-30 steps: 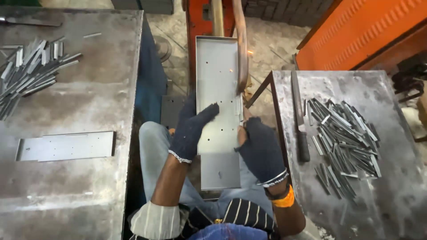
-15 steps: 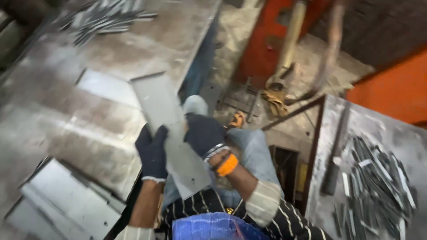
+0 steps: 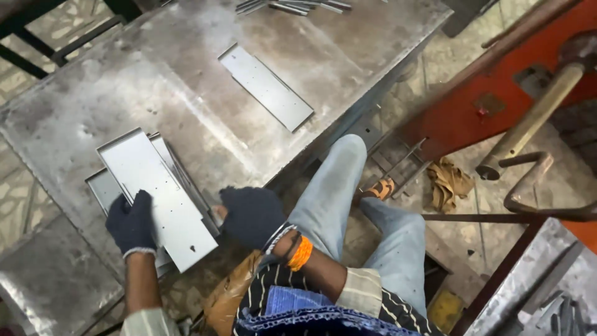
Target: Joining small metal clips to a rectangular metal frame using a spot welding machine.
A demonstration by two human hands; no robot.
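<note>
A long metal tray point(image 3: 158, 199) with low folded rims lies at the near edge of the grey metal surface point(image 3: 186, 81), on top of a small stack of similar trays point(image 3: 102, 186). Its near end juts a little past that edge, toward the person's lap.

The left hand point(image 3: 132, 223), in a dark knit glove, rests on the tray's left long rim; its fingers point(image 3: 140, 205) lie close together over the sheet and the thumb is hidden, so it presses or lightly grips that side. The right hand point(image 3: 252, 214), also gloved, sits just beside the tray's right long rim, near its near corner. Its fingers are curled under the hand, and whether they pinch the rim or only touch it cannot be told. An orange band point(image 3: 301, 252) circles the right wrist.

Farther in, toward the middle of the surface, a single flat metal plate point(image 3: 266, 87) with small holes lies alone, well apart from the stack. At the far edge a bundle of thin metal strips point(image 3: 292, 6) is partly cut off by the frame.

The person sits with blue-jeaned legs point(image 3: 348, 205) beside the right edge of the surface. On the floor past them stand an orange machine frame point(image 3: 472, 106) with a brass-coloured bar point(image 3: 535, 118), and a crumpled rag point(image 3: 449, 182).
</note>
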